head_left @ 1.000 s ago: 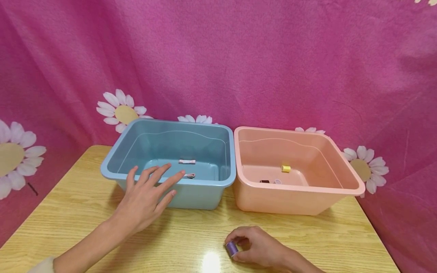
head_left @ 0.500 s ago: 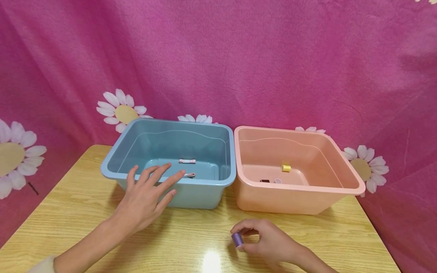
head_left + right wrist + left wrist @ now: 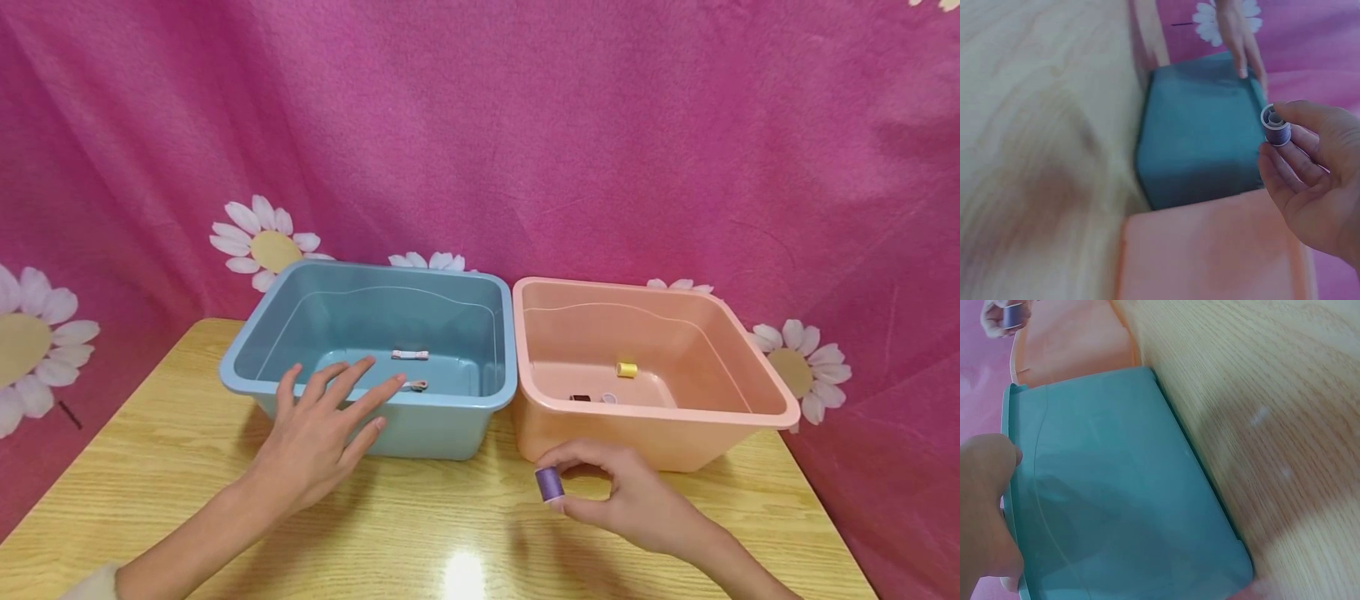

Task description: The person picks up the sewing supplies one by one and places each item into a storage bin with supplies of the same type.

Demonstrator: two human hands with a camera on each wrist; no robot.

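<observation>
Between thumb and fingertips my right hand (image 3: 637, 500) pinches a purple thread spool (image 3: 550, 484), raised above the table in front of the pink bin (image 3: 622, 437). The right wrist view shows the spool's (image 3: 1277, 130) hollow white end. My left hand (image 3: 318, 433) hovers with spread fingers at the near rim of the blue bin (image 3: 442, 429), holding nothing. Inside the blue bin lie two small ribbon-like pieces, one flat (image 3: 410, 355) and one looped (image 3: 416, 386), the latter partly hidden. The pink bin contains a yellow spool (image 3: 627, 370), a dark spool (image 3: 581, 398) and a whitish spool (image 3: 610, 398), the last two partly behind the rim.
The two bins stand side by side on a wooden table (image 3: 420, 533). Behind them hangs a magenta cloth (image 3: 480, 133) with daisy prints. Each bin's high front wall stands between the hands and its floor.
My right hand has lifted the purple spool off the table and carried it up and forward, closer to the pink bin. The left hand has stayed in place.
</observation>
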